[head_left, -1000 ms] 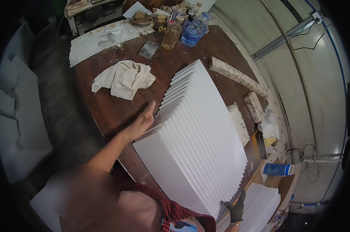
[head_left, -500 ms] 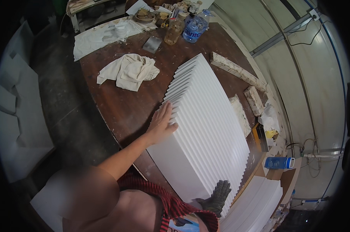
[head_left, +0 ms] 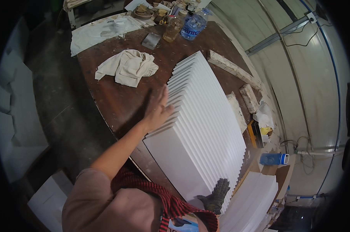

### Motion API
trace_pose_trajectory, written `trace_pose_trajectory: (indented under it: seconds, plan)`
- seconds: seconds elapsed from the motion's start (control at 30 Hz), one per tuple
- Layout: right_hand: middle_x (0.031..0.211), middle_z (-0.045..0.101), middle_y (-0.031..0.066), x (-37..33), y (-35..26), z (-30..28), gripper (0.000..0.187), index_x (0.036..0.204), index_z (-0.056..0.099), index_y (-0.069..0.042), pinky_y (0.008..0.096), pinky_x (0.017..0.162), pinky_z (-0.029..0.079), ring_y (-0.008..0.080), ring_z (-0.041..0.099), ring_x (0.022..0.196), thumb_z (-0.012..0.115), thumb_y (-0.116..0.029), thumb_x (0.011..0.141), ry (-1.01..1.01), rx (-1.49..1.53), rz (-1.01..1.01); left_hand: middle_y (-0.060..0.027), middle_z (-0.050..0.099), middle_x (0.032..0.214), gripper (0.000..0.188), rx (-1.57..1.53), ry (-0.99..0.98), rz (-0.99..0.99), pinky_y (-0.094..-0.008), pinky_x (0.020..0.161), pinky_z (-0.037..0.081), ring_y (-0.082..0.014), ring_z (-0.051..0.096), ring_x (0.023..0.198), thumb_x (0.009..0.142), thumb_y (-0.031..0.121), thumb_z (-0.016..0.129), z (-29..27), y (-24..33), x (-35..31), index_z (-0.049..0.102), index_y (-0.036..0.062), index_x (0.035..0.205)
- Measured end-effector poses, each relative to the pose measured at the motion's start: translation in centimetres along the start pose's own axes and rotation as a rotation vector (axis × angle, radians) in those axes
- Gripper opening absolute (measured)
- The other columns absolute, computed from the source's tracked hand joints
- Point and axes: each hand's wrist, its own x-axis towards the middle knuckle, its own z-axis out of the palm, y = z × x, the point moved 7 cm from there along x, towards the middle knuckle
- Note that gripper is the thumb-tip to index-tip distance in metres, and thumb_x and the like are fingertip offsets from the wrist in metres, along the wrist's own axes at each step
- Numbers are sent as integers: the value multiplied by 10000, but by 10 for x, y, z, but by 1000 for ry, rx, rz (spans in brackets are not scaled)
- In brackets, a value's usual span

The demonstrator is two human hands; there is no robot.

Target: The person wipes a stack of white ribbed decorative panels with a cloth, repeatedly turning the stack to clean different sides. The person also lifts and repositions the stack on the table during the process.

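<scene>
A tall stack of long white panels (head_left: 209, 112), their edges stepped like a fanned deck, lies across the brown table (head_left: 121, 102). My bare left hand (head_left: 156, 111) is at the stack's left side, fingers stretched out beside the stepped ends; whether it touches them I cannot tell. Flat on the near right end of the stack rests my right hand (head_left: 216, 196) in a dark grey glove, its fingers extended. Neither hand grips anything.
A crumpled cream cloth (head_left: 129, 66) lies left of the stack. Beyond stand two plastic bottles (head_left: 193, 28) and a small metal block (head_left: 151, 40). Along the right are plaster-crusted bars (head_left: 233, 69), a blue bottle (head_left: 273, 159) and more white panels (head_left: 252, 197) in a box.
My left hand has lifted from the stack's near left corner and shifted slightly farther along its side. The right hand stays on the panels. The whole view has shifted a little.
</scene>
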Motion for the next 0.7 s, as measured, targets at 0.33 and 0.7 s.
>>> trace_pose_trajectory:
  seconds: [0.33,0.7]
  plan:
    - [1635,267,234,31,-30,-5,1133,1555,310,-14,572,1253,90,436,166,1541,902,-330,641,33,160,194,-224,180,1666,792,107,-47,148,-581,1206,154,-392,154,1546,1025,477,518,26,-2,-25,234,-1,1589]
    - [1421,586,192,109,-90,8,433,1304,641,-22,539,1223,233,390,459,1401,631,-286,962,377,12,481,-158,677,1251,398,136,173,89,-339,1047,452,-233,617,1188,908,84,718,-194,-51,71,632,-42,1275]
